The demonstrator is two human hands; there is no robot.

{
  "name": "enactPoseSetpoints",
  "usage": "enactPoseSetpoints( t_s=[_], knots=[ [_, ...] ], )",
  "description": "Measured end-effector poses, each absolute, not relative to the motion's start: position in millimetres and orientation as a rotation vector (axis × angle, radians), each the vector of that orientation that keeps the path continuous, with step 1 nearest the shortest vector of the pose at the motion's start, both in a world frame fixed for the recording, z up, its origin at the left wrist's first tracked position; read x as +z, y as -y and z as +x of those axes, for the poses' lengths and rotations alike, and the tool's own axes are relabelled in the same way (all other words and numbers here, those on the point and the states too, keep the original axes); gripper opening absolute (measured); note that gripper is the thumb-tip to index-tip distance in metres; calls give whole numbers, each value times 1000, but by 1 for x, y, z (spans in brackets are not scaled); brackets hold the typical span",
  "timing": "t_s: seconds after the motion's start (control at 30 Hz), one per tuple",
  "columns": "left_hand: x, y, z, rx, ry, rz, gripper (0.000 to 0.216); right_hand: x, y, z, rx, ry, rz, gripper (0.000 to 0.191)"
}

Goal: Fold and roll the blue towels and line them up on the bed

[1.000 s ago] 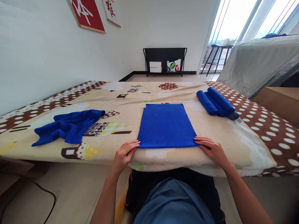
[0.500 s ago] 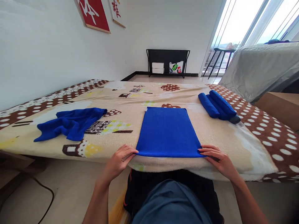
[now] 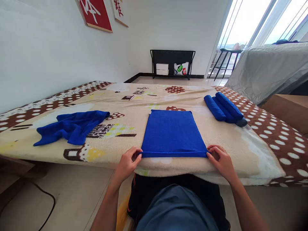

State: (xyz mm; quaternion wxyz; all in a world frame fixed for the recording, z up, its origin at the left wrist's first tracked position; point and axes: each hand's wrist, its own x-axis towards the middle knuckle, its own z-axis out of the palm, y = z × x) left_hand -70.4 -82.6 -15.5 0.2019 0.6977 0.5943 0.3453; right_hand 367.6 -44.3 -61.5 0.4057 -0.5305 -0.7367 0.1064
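Note:
A blue towel (image 3: 173, 131) lies flat on the bed in front of me, its near edge turned over into a narrow strip. My left hand (image 3: 129, 162) pinches the left end of that strip between thumb and fingers. At the right end, my right hand (image 3: 220, 160) pinches the strip in the same way. Off to the left rests a crumpled blue towel (image 3: 72, 126), apart from my hands. Several rolled blue towels (image 3: 222, 108) lie side by side on the right, one with a dark end and a pale tag.
A cream patterned blanket (image 3: 134, 109) with brown dotted borders covers the bed. Beyond it a black rack (image 3: 172, 57) stands against the wall. A cardboard box (image 3: 288, 109) and a plastic-covered piece of furniture (image 3: 269, 67) are at the right. A dark cable (image 3: 45, 192) runs over the floor.
The towel's near edge has been folded over, away from me, into a narrow strip. Both hands have moved slightly forward with it, and their fingers are now curled in a pinch.

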Motion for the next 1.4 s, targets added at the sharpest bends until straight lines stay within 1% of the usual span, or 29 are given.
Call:
enactPoseSetpoints(
  t_s=[0.1,0.2,0.27,0.43,0.53,0.6,0.67,0.73,0.8,0.87,0.93,1.0,1.1,1.23,1.3,1.4],
  knots=[
    [-22,80,-62,1099,-1740,1935,16,-66,46,363,152,1783,-1336,17],
    [-27,80,-53,1204,-1812,2094,12,-71,49,360,3,1788,-1266,12],
    [-27,82,-48,1182,-1865,2222,13,-73,52,358,-95,1819,-1217,9],
    [-26,87,-41,1074,-1957,2346,21,-73,56,356,-198,1851,-1206,12],
    [-26,87,-38,1046,-1971,2383,13,-71,57,354,-217,1846,-1219,10],
    [-27,87,-36,1051,-2008,2418,4,-69,57,349,-247,1827,-1249,13],
    [-28,86,-31,1074,-2069,2440,15,-66,59,341,-311,1799,-1302,22],
    [-29,86,-25,1106,-2136,2439,18,-63,61,330,-406,1752,-1357,27],
    [-32,87,-17,1167,-2194,2451,13,-62,64,318,-518,1695,-1395,27],
    [-36,89,-8,1237,-2215,2514,2,-62,67,307,-618,1662,-1401,22],
    [-42,91,-1,1259,-2161,2632,17,-64,69,297,-648,1699,-1348,16],
    [-47,92,2,1221,-2029,2748,28,-68,71,289,-575,1795,-1246,22],
    [-51,91,1,1189,-1832,2795,31,-72,73,281,-421,1869,-1150,30],
    [-49,94,4,1242,-1769,2715,30,-70,81,273,-389,1839,-1250,30],
    [-47,96,12,1205,-1669,2739,38,-70,87,268,-401,1856,-1314,36],
    [-44,100,27,969,-1378,2889,58,-73,92,260,-388,1902,-1367,49]
  ],
)
